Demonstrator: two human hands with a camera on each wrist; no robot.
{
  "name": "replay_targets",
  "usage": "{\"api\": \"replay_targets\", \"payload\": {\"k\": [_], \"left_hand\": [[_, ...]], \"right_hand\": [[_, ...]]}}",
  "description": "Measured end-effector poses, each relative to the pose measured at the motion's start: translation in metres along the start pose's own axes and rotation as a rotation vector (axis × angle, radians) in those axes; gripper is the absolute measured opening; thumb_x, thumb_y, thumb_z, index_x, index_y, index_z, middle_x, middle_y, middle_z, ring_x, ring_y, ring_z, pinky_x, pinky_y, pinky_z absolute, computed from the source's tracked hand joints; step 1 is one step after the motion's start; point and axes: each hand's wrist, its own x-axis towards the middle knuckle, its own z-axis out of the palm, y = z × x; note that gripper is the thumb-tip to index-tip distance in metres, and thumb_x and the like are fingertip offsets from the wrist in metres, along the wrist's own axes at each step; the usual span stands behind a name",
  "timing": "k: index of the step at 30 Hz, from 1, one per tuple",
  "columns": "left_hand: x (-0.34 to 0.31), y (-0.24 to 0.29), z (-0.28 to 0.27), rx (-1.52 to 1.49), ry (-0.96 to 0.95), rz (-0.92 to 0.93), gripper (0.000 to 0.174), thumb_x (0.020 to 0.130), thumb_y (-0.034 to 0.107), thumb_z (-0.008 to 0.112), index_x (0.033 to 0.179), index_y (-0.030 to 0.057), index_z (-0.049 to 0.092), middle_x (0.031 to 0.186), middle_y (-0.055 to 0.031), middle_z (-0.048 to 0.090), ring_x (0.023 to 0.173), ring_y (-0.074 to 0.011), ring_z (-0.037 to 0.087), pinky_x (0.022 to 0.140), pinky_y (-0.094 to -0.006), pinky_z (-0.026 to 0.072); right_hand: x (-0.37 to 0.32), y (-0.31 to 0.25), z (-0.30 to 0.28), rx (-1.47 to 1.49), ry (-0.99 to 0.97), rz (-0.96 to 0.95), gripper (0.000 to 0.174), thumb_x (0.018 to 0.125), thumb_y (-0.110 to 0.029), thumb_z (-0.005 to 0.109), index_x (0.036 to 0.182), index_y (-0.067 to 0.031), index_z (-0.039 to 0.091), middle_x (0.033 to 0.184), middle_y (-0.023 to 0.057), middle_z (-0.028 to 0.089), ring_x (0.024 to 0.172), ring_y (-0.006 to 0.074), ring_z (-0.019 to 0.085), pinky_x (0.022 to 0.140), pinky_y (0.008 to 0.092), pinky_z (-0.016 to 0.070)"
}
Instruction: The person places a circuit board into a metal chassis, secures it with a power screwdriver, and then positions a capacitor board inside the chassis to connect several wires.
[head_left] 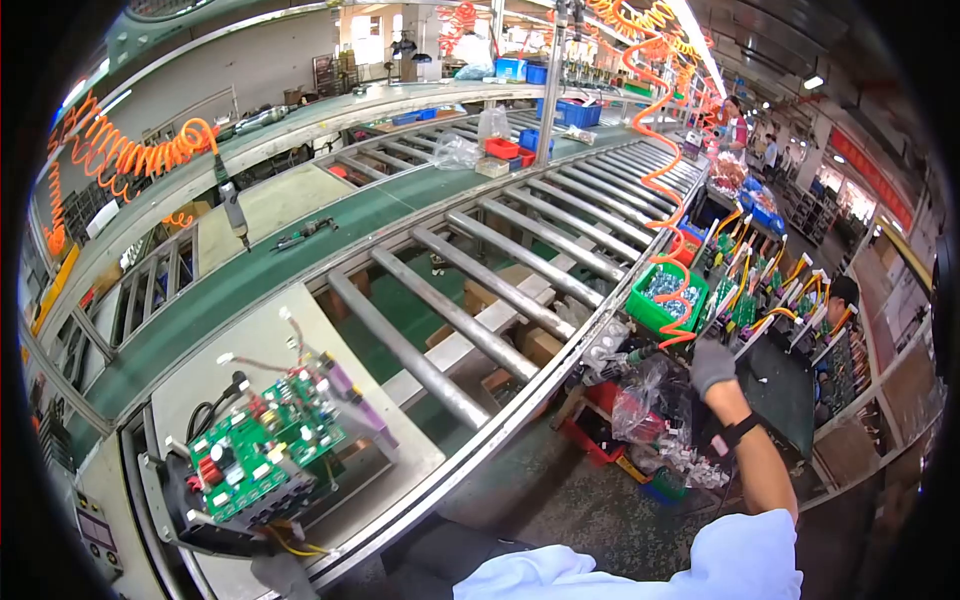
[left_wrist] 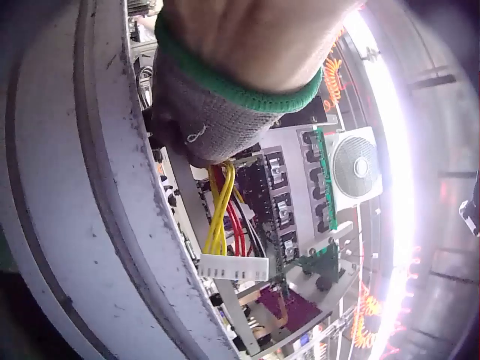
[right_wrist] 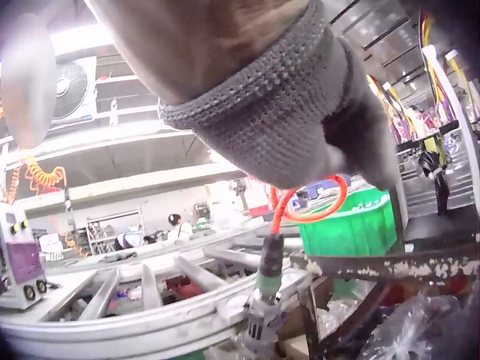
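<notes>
A green circuit board (head_left: 265, 445) on a black-and-metal assembly with a fan lies tilted on a pale board at the lower left. My gloved left hand (head_left: 283, 577) is at its lower edge; the left wrist view shows the glove (left_wrist: 210, 116) against the unit, above yellow, red and black wires (left_wrist: 223, 206) with a white connector (left_wrist: 234, 267). The left fingers are hidden. My gloved right hand (head_left: 713, 368) is beside a green bin (head_left: 668, 296) of small parts. In the right wrist view its fingers (right_wrist: 373, 142) reach down, loosely extended, with nothing visibly held.
Metal rollers (head_left: 480, 290) run away from the front. A coiled orange hose (head_left: 655, 180) hangs over the green bin, with a tool (right_wrist: 262, 300) below it. Racked boards with wires (head_left: 770, 280) stand at the right. Plastic bags (head_left: 650, 410) lie below; a driver (head_left: 232, 210) hangs at the left.
</notes>
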Motion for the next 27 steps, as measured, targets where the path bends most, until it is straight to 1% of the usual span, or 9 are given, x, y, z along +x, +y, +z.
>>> {"api": "replay_targets", "payload": {"k": [4, 7, 8, 11, 16, 17, 18, 26, 27], "left_hand": [[0.006, -0.014, -0.011, 0.105, -0.051, 0.102, 0.022, 0.102, 0.011, 0.055, 0.098, -0.0052, 0.069, 0.082, -0.0119, 0.071, 0.071, -0.0193, 0.067, 0.063, -0.0339, 0.0537], [-0.003, 0.019, -0.004, -0.424, -0.113, -0.132, 0.020, 0.102, 0.011, 0.056, 0.097, -0.0050, 0.067, 0.081, -0.0124, 0.069, 0.068, -0.0201, 0.065, 0.059, -0.0335, 0.0521], [-0.007, 0.034, -0.006, -0.147, -0.064, -0.186, 0.021, 0.103, 0.012, 0.056, 0.095, -0.0046, 0.066, 0.081, -0.0130, 0.067, 0.064, -0.0211, 0.063, 0.055, -0.0331, 0.0498], [-0.007, 0.010, -0.018, -0.181, -0.070, -0.141, 0.014, 0.100, 0.004, 0.055, 0.092, -0.0040, 0.064, 0.079, -0.0107, 0.066, 0.062, -0.0200, 0.062, 0.054, -0.0332, 0.0494], [-0.010, 0.017, -0.017, 0.108, 0.040, -0.046, 0.011, 0.096, 0.001, 0.057, 0.094, -0.0053, 0.067, 0.082, -0.0084, 0.070, 0.072, -0.0171, 0.066, 0.064, -0.0339, 0.0534], [-0.011, 0.025, -0.017, 0.191, 0.078, -0.047, 0.013, 0.092, 0.006, 0.062, 0.098, -0.0017, 0.070, 0.086, -0.0131, 0.073, 0.081, -0.0241, 0.071, 0.069, -0.0372, 0.0539], [-0.012, 0.031, -0.017, 0.272, 0.106, -0.052, 0.018, 0.088, 0.011, 0.066, 0.103, 0.0019, 0.073, 0.090, -0.0177, 0.075, 0.089, -0.0312, 0.075, 0.074, -0.0405, 0.0545], [-0.012, 0.031, -0.011, 0.377, 0.151, -0.002, 0.029, 0.088, 0.034, 0.067, 0.102, 0.0100, 0.074, 0.084, -0.0226, 0.070, 0.083, -0.0439, 0.068, 0.070, -0.0532, 0.0515], [-0.010, 0.023, -0.013, 0.496, 0.072, -0.160, 0.028, 0.085, 0.029, 0.075, 0.102, 0.0065, 0.073, 0.085, -0.0191, 0.073, 0.085, -0.0342, 0.074, 0.074, -0.0423, 0.0558]], "right_hand": [[0.091, 0.017, 0.011, 0.481, 0.462, -0.204, 0.023, 0.087, -0.008, 0.060, 0.107, -0.0016, 0.069, 0.097, 0.0241, 0.069, 0.095, 0.0424, 0.067, 0.082, 0.0501, 0.0527], [0.162, 0.013, 0.038, 0.514, 0.289, -0.197, 0.020, 0.089, -0.015, 0.063, 0.104, -0.0051, 0.072, 0.097, 0.0256, 0.069, 0.094, 0.0434, 0.066, 0.079, 0.0494, 0.0530], [0.195, 0.022, 0.061, 0.453, 0.278, -0.291, 0.020, 0.090, -0.020, 0.064, 0.101, -0.0055, 0.072, 0.098, 0.0272, 0.069, 0.091, 0.0446, 0.066, 0.078, 0.0495, 0.0532], [0.250, 0.042, 0.111, 0.454, -0.004, -0.393, 0.032, 0.093, -0.030, 0.064, 0.115, -0.0069, 0.070, 0.104, 0.0192, 0.071, 0.091, 0.0367, 0.069, 0.080, 0.0459, 0.0553], [0.266, 0.085, 0.185, 1.220, -0.464, 0.009, 0.042, 0.096, -0.033, 0.063, 0.130, -0.0083, 0.064, 0.113, 0.0099, 0.069, 0.092, 0.0264, 0.069, 0.078, 0.0408, 0.0574], [0.273, 0.099, 0.209, 1.287, -0.492, 0.070, 0.044, 0.096, -0.033, 0.063, 0.133, -0.0086, 0.062, 0.115, 0.0081, 0.069, 0.092, 0.0243, 0.069, 0.077, 0.0398, 0.0578], [0.253, 0.086, 0.168, 1.322, -0.720, 0.133, 0.049, 0.101, -0.031, 0.057, 0.141, -0.0036, 0.056, 0.127, 0.0118, 0.065, 0.118, 0.0249, 0.063, 0.103, 0.0404, 0.0498], [0.258, -0.048, 0.142, 1.137, -0.562, -0.155, 0.045, 0.098, -0.024, 0.058, 0.137, -0.0032, 0.057, 0.125, 0.0115, 0.066, 0.116, 0.0245, 0.063, 0.102, 0.0396, 0.0497], [0.252, -0.071, 0.135, 1.110, -0.554, -0.179, 0.044, 0.098, -0.023, 0.058, 0.137, -0.0032, 0.057, 0.125, 0.0115, 0.066, 0.116, 0.0244, 0.063, 0.101, 0.0395, 0.0497]]}}
